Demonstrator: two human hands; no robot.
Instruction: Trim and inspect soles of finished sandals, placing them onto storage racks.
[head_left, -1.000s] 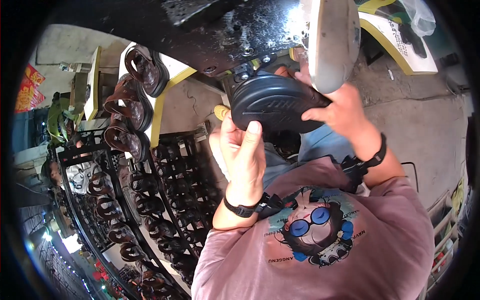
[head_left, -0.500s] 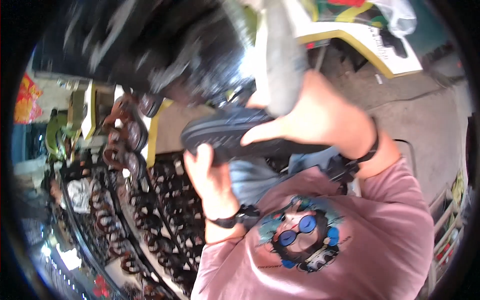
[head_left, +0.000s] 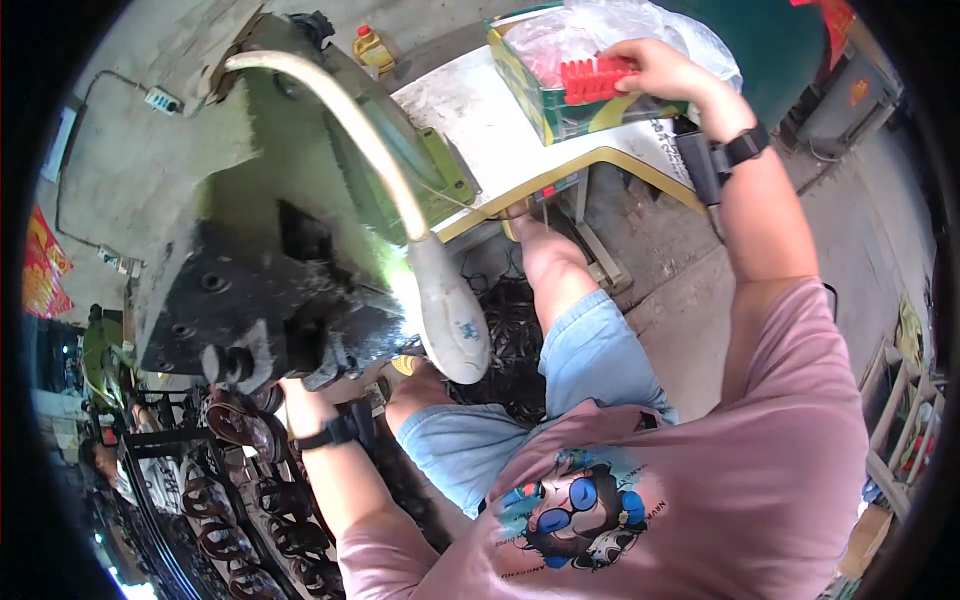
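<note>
- now my right hand [head_left: 655,70] is clamped on a red toothed piece [head_left: 597,78] over the box [head_left: 540,105] on the desk [head_left: 480,120].
- my left hand [head_left: 300,405] sits under the green machine [head_left: 260,230]; its grip i cannot tell.

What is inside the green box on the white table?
The green box holds a crinkled clear plastic bag. The right hand lifts a red ridged piece from it. The bag hides whatever lies deeper.

Short-sleeved dusty-pink cotton t-shirt [head_left: 760,480] with a cartoon print [head_left: 575,510] on the chest, a face in round blue sunglasses, teal and black. Faded light-blue denim shorts [head_left: 590,350], knees bare. Chunky black wristband on each wrist, left [head_left: 330,433] and right [head_left: 743,148].
</note>
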